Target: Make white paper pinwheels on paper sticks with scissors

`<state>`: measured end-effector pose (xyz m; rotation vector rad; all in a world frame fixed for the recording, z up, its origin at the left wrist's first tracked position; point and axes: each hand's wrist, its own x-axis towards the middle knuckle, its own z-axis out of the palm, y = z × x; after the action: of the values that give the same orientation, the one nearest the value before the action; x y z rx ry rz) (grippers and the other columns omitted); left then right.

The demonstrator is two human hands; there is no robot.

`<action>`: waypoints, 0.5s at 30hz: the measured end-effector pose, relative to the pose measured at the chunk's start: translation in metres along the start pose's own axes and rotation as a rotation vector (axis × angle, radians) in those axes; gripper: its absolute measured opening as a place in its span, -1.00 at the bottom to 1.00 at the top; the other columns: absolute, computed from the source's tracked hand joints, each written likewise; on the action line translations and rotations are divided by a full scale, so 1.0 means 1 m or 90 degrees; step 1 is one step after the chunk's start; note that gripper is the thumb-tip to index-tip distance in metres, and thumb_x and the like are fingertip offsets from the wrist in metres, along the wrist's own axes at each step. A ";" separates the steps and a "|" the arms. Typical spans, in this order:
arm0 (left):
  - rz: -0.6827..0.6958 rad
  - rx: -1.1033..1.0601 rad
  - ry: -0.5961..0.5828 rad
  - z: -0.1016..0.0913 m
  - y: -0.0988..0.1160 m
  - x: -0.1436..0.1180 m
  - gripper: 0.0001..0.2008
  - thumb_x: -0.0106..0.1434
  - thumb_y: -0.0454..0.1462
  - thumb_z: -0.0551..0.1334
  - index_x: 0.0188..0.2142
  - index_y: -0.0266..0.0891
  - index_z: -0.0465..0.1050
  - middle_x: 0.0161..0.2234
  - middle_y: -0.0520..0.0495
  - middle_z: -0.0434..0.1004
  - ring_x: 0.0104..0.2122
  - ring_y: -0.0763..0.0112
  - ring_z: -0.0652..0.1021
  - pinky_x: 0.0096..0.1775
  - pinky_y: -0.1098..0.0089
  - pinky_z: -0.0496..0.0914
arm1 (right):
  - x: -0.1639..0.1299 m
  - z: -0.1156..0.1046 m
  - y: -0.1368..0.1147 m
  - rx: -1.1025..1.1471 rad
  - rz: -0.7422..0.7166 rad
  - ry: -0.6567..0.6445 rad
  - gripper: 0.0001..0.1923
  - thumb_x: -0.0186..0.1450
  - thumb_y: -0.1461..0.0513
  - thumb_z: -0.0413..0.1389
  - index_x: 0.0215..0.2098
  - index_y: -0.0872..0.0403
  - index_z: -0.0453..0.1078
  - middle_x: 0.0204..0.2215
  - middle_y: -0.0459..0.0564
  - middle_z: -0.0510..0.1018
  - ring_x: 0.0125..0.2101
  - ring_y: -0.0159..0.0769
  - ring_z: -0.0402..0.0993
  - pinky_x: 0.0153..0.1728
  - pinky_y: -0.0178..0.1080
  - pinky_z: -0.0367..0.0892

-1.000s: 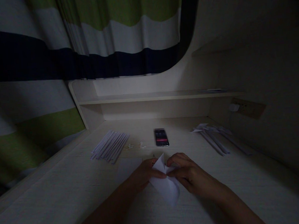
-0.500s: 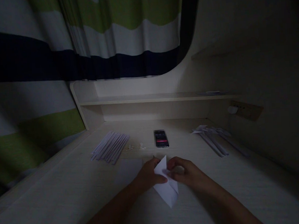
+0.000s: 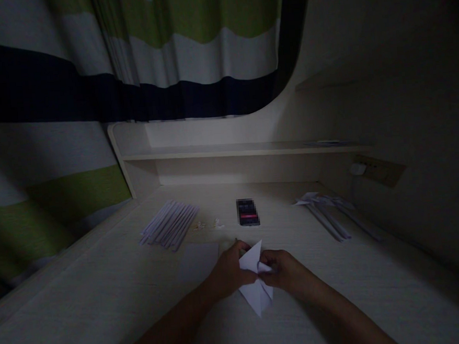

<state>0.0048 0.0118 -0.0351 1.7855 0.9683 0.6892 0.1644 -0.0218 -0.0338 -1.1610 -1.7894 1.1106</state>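
"So, where is the workpiece?"

"The folded paper is between the two hands, above the near part of the desk and on the near side of the phone. One point stands upward; another points down toward the person."

"State of each hand?"

"The left hand grips the paper from its side, thumb laid across the front near the middle. The right hand pinches a bent flap, also near the middle. In this dim light, I cannot tell exactly where the fingertips behind the paper sit."

"Recommended handling?"

"Treat the left thumb as the clamp. Press only hard enough to stop the gathered layers from springing out. Bring the flap in with the right fingers as a soft curve; a hard crease would probably spoil the shape. Shift one hand's grip at a time."

"Any hazard?"

"Releasing the thumb early would likely let the flaps spread. Pulling sideways could tear the paper near the middle. Keep the elbows wide of the flat sheet, just beside the left hand."
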 end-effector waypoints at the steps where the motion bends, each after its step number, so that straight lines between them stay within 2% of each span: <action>1: -0.008 -0.006 0.011 0.000 0.000 0.000 -0.59 -0.22 -0.41 0.26 -0.30 -0.25 0.22 -0.46 0.03 0.40 -0.48 0.41 0.42 -0.52 0.50 0.23 | 0.000 0.000 -0.001 0.013 0.010 0.003 -0.74 -0.06 0.40 0.04 -0.38 0.14 0.40 -0.40 -0.04 0.52 -0.39 -0.30 0.41 -0.38 -0.32 0.26; 6: -0.051 -0.107 0.053 0.001 0.004 0.002 -0.52 -0.24 -0.40 0.28 -0.27 -0.24 0.17 -0.50 0.04 0.39 -0.56 0.44 0.41 -0.59 0.51 0.22 | 0.001 -0.003 -0.002 0.048 0.064 0.093 -0.90 -0.09 0.35 0.08 -0.54 0.14 0.37 -0.56 -0.09 0.50 -0.51 -0.33 0.39 -0.46 -0.33 0.25; 11: -0.047 -0.348 0.090 -0.002 0.009 0.004 -0.50 -0.21 -0.38 0.30 -0.23 -0.25 0.17 -0.46 0.00 0.43 -0.50 0.42 0.45 -0.46 0.43 0.30 | 0.001 -0.009 -0.007 0.174 0.085 0.140 -0.90 -0.11 0.29 0.13 -0.57 0.14 0.35 -0.62 -0.12 0.48 -0.57 -0.37 0.37 -0.49 -0.33 0.23; 13: -0.029 -0.419 0.072 -0.002 0.010 0.005 -0.52 -0.19 -0.37 0.31 -0.23 -0.27 0.22 -0.42 -0.04 0.46 -0.42 0.37 0.47 -0.38 0.38 0.32 | 0.001 -0.010 -0.008 0.228 0.085 0.163 -0.86 -0.11 0.26 0.16 -0.55 0.15 0.35 -0.62 -0.10 0.49 -0.57 -0.37 0.38 -0.48 -0.32 0.23; 15: -0.017 -0.433 0.028 -0.001 0.010 0.004 -0.56 -0.18 -0.37 0.31 -0.23 -0.29 0.30 -0.35 -0.09 0.47 -0.35 0.33 0.47 -0.32 0.36 0.31 | 0.002 -0.010 -0.007 0.260 0.083 0.189 -0.83 -0.11 0.24 0.17 -0.52 0.16 0.37 -0.60 -0.08 0.50 -0.56 -0.36 0.39 -0.46 -0.31 0.24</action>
<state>0.0091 0.0130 -0.0253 1.1599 0.6697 0.9129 0.1703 -0.0192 -0.0239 -1.1317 -1.2071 1.2347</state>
